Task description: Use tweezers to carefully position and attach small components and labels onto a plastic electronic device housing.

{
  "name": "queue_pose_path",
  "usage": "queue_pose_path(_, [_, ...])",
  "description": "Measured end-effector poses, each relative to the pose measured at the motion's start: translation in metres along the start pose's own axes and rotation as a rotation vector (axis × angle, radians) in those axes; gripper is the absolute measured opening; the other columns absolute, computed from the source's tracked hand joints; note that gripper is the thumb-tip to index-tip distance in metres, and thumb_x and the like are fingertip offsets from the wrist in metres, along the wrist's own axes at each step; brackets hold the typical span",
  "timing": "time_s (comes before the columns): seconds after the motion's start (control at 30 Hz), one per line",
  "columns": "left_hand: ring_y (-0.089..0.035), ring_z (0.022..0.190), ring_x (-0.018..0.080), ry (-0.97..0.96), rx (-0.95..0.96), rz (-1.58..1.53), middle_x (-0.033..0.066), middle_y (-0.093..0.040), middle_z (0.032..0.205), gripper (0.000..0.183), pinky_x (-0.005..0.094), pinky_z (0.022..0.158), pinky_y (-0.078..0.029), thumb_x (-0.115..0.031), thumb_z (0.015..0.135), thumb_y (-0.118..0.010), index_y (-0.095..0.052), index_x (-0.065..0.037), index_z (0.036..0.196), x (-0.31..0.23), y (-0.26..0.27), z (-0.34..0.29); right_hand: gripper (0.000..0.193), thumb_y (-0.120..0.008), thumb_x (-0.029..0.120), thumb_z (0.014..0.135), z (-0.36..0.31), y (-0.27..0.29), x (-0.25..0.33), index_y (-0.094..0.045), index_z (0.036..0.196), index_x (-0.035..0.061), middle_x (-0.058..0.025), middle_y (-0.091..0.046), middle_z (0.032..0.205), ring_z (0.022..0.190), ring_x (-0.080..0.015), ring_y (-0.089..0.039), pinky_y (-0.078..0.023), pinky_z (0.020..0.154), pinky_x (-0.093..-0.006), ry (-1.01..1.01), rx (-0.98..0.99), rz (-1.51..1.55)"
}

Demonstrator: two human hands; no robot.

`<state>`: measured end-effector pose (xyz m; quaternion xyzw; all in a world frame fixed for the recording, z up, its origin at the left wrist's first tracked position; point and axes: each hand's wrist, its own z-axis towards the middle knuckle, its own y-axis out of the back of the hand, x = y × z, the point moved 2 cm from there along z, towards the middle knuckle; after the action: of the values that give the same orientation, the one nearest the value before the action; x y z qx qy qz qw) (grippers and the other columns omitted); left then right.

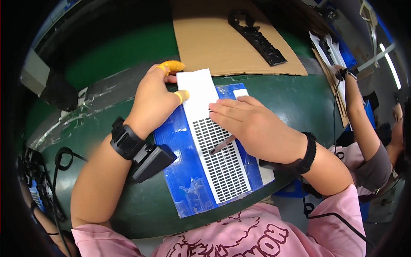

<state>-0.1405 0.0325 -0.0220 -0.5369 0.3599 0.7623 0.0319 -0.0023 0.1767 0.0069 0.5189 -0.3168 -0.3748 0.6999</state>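
Cardboard [205, 43] covers the green table's [295, 98] far side, a co-worker [358, 111] off right. On a blue board [182, 171] lies the label sheet [206, 137], its far left edge pinched by the left hand [155, 96], the right hand [259, 130] flattened across it; whether that grips the tool [222, 145], I can't tell.

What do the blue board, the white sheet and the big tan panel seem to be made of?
Blue board: possibly plastic, glossy; glare shows, partly off clear tape. White sheet: likely paper, matte, its white even and glare-free. Tan panel: probably cardboard, dull, plain brown.
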Motion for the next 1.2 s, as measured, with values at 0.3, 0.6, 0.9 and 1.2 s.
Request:
queue_pose_path(0.3, [-0.049, 0.086, 0.0136, 0.001, -0.098, -0.035, 0.0069, -0.050, 0.102, 0.039, 0.0225, 0.067, -0.041, 0.004, 0.069, -0.060, -0.052, -0.002, 0.106, -0.002, -0.003, -0.001, 0.054, -0.033, 0.043, 0.091, -0.029, 0.048, -0.060, -0.060, 0.094, -0.0042, -0.0123, -0.062, 0.084, 0.071, -0.0126, -0.057, -0.044, 0.062, -0.0206, -0.459, -0.609, 1.439])
queue_pose_path(0.6, [-0.050, 0.056, 0.0102, 0.089, 0.194, 0.431, 0.0031, -0.053, 0.064, 0.039, 0.0267, 0.046, -0.037, -0.039, 0.082, -0.053, -0.060, -0.001, 0.079, -0.084, -0.067, 0.132, 0.058, -0.034, 0.051, 0.088, -0.065, 0.008, -0.086, -0.058, 0.082, -0.0010, -0.0158, -0.061, 0.073, 0.056, -0.0173, -0.058, -0.046, 0.047, -0.0221, -0.749, -0.511, 2.243])
queue_pose_path(0.9, [-0.046, 0.042, 0.0135, 0.378, 0.139, 0.079, 0.0046, -0.048, 0.056, 0.020, 0.0270, 0.036, -0.035, -0.019, 0.075, -0.059, -0.055, 0.000, 0.069, -0.080, -0.140, 0.194, 0.012, -0.058, 0.006, 0.079, -0.064, 0.008, -0.091, -0.057, 0.087, -0.0030, -0.0172, -0.061, 0.086, 0.073, -0.0197, -0.063, -0.052, 0.065, -0.0265, -0.351, -0.462, 2.306])
queue_pose_path(1.2, [-0.052, 0.093, 0.0131, -0.041, -0.050, -0.367, 0.0075, -0.054, 0.103, 0.031, 0.0248, 0.083, -0.041, -0.005, 0.081, -0.049, -0.046, -0.001, 0.111, -0.097, 0.012, 0.065, 0.011, -0.054, 0.007, 0.083, -0.064, 0.006, -0.069, -0.053, 0.091, -0.0012, -0.0165, -0.060, 0.085, 0.077, -0.0214, -0.062, -0.053, 0.063, -0.0269, -0.375, -0.326, 2.255])
